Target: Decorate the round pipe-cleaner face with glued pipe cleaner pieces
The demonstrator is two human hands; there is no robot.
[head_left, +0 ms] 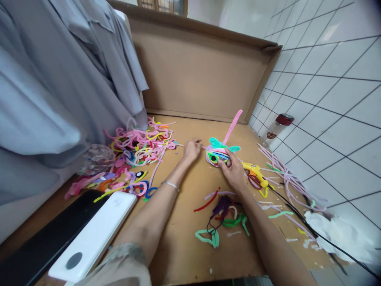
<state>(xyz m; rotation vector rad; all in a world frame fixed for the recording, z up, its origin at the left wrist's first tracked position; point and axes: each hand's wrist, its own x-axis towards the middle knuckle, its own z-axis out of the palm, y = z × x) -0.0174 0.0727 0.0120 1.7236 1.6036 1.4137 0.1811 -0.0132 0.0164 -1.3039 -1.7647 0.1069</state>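
Observation:
My right hand [232, 169] grips a round figure made of coloured pipe cleaners [212, 157], with a black and green eye, teal leaf-like pieces on top and a long pink strip [233, 126] standing up. Just left of it, my left hand [193, 149] is closed at the fingertips on a thin pink pipe cleaner [204, 147], whose short end shows beside the figure. The fingers hide most of that strand. Right of my right hand lies a yellow hot glue gun [256, 174] with a black cord.
At left are a heap of pipe cleaners [139, 145], a white power bank [95, 234] and a black slab [50, 234]. Purple pipe cleaners [287, 178], a red-lidded jar [275, 129] and white cloth [339, 234] lie right. Offcuts [232, 222] are in front; cardboard [202, 67] stands behind.

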